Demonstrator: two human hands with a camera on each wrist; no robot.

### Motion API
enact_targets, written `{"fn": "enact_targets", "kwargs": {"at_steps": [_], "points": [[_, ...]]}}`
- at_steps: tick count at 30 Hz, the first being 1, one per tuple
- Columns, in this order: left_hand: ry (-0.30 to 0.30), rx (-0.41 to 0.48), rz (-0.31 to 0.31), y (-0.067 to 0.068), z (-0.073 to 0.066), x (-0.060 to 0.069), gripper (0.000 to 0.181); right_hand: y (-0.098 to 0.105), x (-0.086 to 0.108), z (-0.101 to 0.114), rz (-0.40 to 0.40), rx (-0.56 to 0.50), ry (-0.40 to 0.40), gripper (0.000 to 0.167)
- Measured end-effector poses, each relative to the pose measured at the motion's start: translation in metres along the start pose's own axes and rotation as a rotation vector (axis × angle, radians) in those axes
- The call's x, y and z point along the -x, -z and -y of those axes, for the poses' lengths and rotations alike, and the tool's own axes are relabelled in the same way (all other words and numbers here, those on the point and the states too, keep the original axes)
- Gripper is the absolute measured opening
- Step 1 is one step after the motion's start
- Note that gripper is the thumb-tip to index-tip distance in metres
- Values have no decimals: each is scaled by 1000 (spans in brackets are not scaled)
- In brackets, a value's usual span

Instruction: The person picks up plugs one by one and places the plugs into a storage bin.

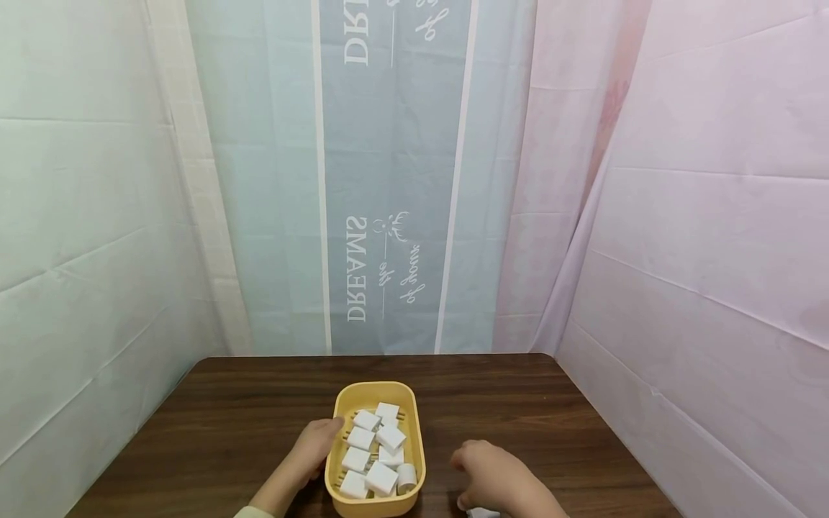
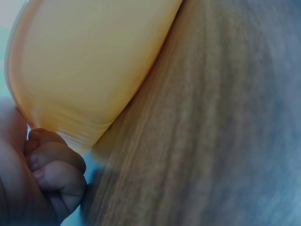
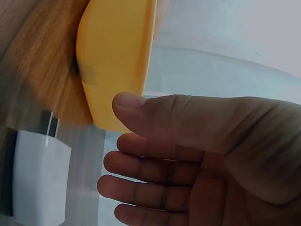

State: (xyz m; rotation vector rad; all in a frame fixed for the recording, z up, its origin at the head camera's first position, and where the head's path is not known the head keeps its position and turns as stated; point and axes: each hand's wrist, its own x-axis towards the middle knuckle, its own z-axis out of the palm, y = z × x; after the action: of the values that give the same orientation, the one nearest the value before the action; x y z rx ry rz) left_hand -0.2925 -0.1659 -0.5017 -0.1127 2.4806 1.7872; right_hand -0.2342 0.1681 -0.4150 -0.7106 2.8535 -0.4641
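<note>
A yellow plastic basket (image 1: 422,460) sits on the table, holding several white plug-in charger adapters (image 1: 360,437) with metal prongs. My left hand (image 1: 314,444) grips its left rim; in the left wrist view the fingers (image 2: 59,176) are curled against the basket's corner (image 2: 94,70). To the right of the basket is my right hand (image 1: 495,475), fingers loosely bent and holding nothing. One loose charger adapter (image 3: 41,176) lies on the table close to that hand, prongs showing in the right wrist view; the hand mostly covers it in the head view.
The dark wood-grain table (image 1: 259,388) extends around the basket. Printed fabric curtains (image 1: 388,180) hang behind the table and along both sides.
</note>
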Motion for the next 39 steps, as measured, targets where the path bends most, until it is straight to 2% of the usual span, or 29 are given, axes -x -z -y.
{"fn": "enact_targets", "kwargs": {"at_steps": [4,10,17,24,32,39], "points": [[-1,8,3,-1,1,-1,46,-2,3,-2,1,16,2,44],[-10,23,12,0,0,-1,47,-4,9,-3,24,-20,-73,41],[3,0,6,1,-1,0,47,-5,14,-10,32,8,-59,41],[18,-13,2,0,-1,0,46,-9,21,-8,49,-95,-134,41],[27,-10,2,0,-2,0,46,-11,23,-10,31,-79,-99,36],[25,-6,2,1,-3,0,46,-13,21,-15,45,-81,-50,31]]}}
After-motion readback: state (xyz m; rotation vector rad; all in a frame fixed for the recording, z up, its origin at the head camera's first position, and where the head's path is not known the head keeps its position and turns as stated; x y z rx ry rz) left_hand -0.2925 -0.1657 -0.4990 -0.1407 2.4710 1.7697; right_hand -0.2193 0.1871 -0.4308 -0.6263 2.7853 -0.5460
